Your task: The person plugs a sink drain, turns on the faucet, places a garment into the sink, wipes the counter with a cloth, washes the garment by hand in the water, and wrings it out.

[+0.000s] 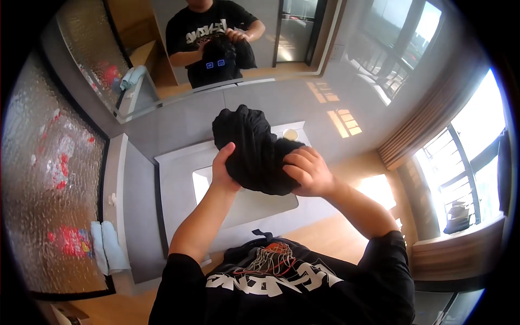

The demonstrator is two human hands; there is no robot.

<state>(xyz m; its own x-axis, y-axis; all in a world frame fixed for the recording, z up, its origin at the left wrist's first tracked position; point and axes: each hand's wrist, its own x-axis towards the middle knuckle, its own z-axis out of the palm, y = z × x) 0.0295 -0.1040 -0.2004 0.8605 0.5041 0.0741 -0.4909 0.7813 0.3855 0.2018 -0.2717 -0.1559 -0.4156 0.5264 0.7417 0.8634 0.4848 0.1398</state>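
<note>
A bunched-up piece of black cloth point(252, 154), folded and wrinkled, is held up in front of me; its exact kind does not show. My left hand point(225, 169) grips its left side, thumb on the near face and the other fingers hidden behind it. On the right, the curled fingers of my right hand point(307, 170) press into the cloth's edge. Below the bundle lies a white sink basin point(254, 208), partly covered by the cloth and set in a pale counter point(176, 189).
A small round whitish container point(290, 134) stands at the counter's back right. Behind the counter, a wall mirror point(146, 92) reflects me and the cloth. Light blue towels point(111, 246) hang at the left beside a textured glass panel point(54, 162). A window point(455, 168) and curtain point(428, 119) are to the right.
</note>
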